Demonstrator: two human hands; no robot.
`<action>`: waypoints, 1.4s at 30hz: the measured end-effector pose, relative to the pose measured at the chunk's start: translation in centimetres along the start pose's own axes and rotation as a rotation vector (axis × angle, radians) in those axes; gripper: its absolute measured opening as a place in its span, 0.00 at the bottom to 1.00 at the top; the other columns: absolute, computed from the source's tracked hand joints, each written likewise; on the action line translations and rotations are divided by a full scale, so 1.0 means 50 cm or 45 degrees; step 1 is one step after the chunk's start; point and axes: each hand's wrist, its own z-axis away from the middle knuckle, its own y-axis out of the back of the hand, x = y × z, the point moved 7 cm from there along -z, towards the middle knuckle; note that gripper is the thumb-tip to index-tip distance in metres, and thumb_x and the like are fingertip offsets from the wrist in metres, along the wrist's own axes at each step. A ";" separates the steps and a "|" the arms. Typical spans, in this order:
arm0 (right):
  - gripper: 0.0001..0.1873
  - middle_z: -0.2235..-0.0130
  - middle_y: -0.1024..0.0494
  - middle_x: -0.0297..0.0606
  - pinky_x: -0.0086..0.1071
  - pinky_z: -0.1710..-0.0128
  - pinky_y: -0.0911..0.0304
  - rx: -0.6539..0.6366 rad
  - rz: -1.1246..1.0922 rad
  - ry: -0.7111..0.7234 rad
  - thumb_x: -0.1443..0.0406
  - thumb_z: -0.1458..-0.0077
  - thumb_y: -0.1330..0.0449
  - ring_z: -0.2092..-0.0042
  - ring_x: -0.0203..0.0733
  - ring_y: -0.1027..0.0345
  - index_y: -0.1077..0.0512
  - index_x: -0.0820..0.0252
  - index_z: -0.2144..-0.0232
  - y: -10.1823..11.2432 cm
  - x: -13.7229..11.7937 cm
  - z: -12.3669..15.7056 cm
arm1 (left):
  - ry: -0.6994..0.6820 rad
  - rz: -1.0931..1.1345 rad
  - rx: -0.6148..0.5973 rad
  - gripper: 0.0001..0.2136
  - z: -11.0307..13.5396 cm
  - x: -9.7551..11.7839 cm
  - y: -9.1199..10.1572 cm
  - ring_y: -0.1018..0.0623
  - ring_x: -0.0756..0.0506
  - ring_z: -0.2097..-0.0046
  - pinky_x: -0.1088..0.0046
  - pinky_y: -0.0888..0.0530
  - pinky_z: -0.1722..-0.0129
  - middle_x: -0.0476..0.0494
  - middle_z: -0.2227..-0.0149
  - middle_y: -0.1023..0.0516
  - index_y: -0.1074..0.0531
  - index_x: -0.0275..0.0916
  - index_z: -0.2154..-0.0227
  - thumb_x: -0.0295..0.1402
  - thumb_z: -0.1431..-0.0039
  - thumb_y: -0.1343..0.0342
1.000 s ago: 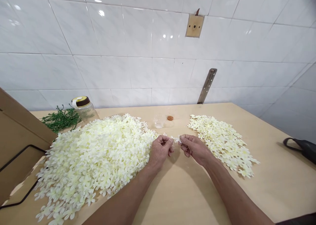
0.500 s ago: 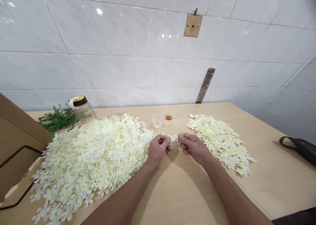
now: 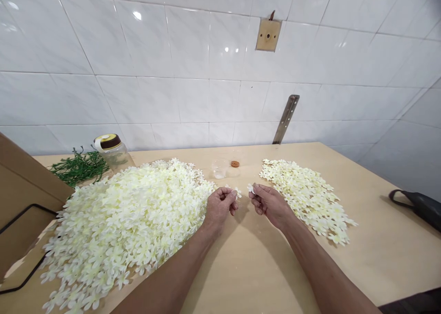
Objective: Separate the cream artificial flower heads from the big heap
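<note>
My left hand [image 3: 223,207] is pinched on a small white artificial flower [image 3: 238,192] that sticks out past the fingertips. Across a narrow gap, my right hand [image 3: 267,199] pinches another white flower [image 3: 250,188] between thumb and forefinger. Both hands are held over the middle of the table. A large heap of white and pale yellow artificial flowers [image 3: 138,213] spreads to the left, close beside my left hand. Past my right hand lies a smaller, flatter pile of similar flowers [image 3: 306,194].
Behind the hands stand a small clear cup [image 3: 219,168] and a brown round piece [image 3: 234,164]. Green plastic stems [image 3: 81,167] and a lidded bottle [image 3: 115,153] are at the back left, near a cardboard box [image 3: 27,203]. A black strapped object [image 3: 420,208] lies far right.
The flowers between my fingertips have come apart, leaving a gap with one flower in each hand. Both hands stay in nearly the same place.
</note>
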 end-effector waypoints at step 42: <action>0.19 0.84 0.34 0.29 0.25 0.86 0.53 -0.012 0.515 0.038 0.50 0.52 0.34 0.85 0.30 0.45 0.24 0.61 0.72 -0.028 0.014 -0.029 | -0.035 -0.145 0.104 0.12 -0.001 -0.011 0.007 0.33 0.53 0.83 0.78 0.35 0.82 0.53 0.82 0.29 0.30 0.36 0.65 0.38 0.48 0.40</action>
